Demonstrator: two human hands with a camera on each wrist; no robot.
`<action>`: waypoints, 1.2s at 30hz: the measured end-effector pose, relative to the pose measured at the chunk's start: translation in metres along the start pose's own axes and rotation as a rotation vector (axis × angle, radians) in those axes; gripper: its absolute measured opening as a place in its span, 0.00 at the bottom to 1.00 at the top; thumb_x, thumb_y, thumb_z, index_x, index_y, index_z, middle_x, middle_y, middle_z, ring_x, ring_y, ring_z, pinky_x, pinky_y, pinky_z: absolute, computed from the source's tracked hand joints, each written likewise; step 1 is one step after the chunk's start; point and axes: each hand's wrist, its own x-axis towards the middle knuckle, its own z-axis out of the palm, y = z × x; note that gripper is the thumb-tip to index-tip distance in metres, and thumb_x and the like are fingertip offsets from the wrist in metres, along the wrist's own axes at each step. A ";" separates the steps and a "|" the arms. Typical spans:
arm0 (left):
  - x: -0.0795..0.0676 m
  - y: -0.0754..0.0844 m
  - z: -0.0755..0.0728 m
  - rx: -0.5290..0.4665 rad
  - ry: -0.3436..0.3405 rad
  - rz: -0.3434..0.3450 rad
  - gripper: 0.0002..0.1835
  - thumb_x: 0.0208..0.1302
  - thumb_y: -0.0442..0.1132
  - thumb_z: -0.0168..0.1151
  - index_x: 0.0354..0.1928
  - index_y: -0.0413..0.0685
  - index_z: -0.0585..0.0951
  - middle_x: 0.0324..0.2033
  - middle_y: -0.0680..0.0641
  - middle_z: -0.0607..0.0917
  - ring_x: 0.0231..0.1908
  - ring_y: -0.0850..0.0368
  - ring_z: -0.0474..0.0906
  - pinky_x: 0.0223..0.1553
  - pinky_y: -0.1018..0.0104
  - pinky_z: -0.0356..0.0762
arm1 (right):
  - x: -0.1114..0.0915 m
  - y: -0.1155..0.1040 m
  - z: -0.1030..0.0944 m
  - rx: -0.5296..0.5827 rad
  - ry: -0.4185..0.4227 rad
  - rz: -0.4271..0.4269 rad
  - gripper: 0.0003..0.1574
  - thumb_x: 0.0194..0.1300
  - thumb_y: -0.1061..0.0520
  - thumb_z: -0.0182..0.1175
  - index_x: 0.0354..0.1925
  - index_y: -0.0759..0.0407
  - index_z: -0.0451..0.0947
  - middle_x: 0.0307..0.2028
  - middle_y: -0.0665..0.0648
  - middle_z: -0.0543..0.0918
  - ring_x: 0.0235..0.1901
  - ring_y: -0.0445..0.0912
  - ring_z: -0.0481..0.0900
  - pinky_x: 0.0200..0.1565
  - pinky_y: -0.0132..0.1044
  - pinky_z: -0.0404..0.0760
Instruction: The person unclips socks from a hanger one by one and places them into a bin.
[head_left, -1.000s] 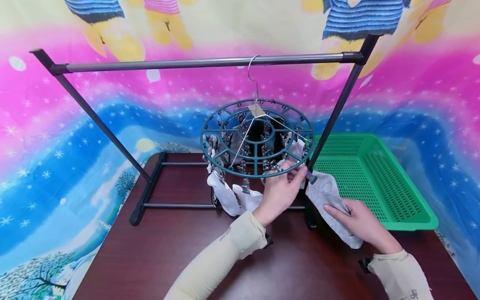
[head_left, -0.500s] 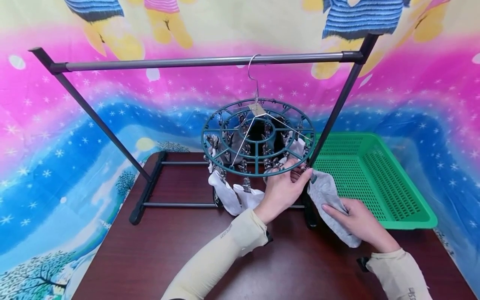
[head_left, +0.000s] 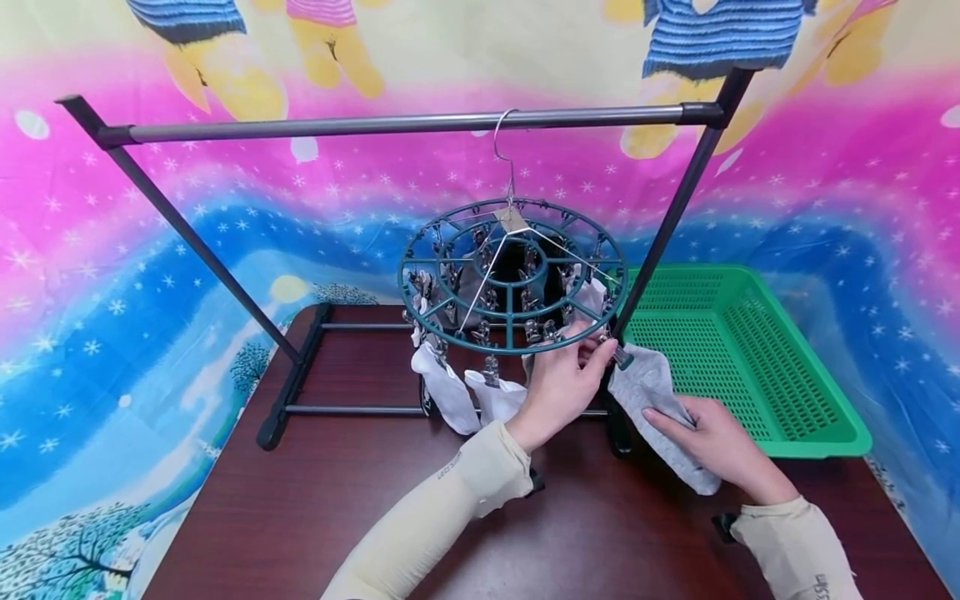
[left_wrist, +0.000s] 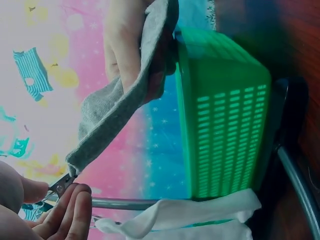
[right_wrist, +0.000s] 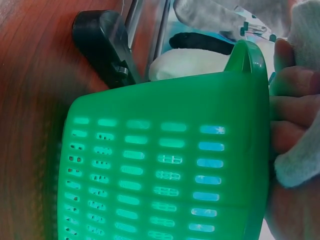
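With its thumb and fingers, my left hand [head_left: 562,382] pinches a metal clip [left_wrist: 61,184] hanging at the right front of the round green clip hanger [head_left: 510,321]. A grey sock [head_left: 643,382] has its upper edge right at the clip's tip, seen in both the head and left wrist views. My right hand [head_left: 723,442] grips the sock lower down, thumb on top and fingers behind, so the sock slants between the hands. In the right wrist view, the fingers [right_wrist: 295,107] show beside the sock. White socks [head_left: 453,398] hang from clips at the hanger's front left.
The hanger's hook [head_left: 504,137] sits over the top bar [head_left: 337,127] of a black rack standing on a dark red-brown table [head_left: 585,542]. A green slotted basket [head_left: 817,451] stands at the right, behind my right hand. A patterned cloth [head_left: 375,179] covers the wall behind.
The hanger sways slightly to the right and back left. My left thumb shifts a little at the clip; my right hand keeps its hold on the grey sock.
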 end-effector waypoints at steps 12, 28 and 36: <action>-0.007 -0.003 0.002 0.066 0.078 0.099 0.10 0.77 0.45 0.59 0.49 0.48 0.82 0.41 0.50 0.88 0.40 0.64 0.85 0.44 0.79 0.78 | 0.000 0.002 0.002 0.001 0.001 -0.011 0.23 0.76 0.47 0.61 0.25 0.55 0.70 0.18 0.48 0.67 0.17 0.39 0.67 0.24 0.34 0.69; -0.006 -0.004 -0.005 0.100 0.144 0.115 0.08 0.75 0.44 0.62 0.48 0.50 0.84 0.38 0.51 0.89 0.34 0.63 0.79 0.38 0.77 0.71 | -0.005 0.003 -0.006 0.019 -0.004 0.003 0.23 0.76 0.45 0.61 0.25 0.54 0.73 0.19 0.48 0.71 0.18 0.40 0.72 0.24 0.35 0.73; -0.007 -0.008 -0.006 0.074 0.136 0.102 0.09 0.76 0.47 0.61 0.48 0.51 0.82 0.36 0.53 0.89 0.29 0.67 0.77 0.33 0.78 0.73 | -0.015 0.004 -0.017 0.065 -0.018 -0.004 0.21 0.77 0.48 0.60 0.27 0.57 0.74 0.18 0.47 0.72 0.17 0.40 0.72 0.23 0.35 0.74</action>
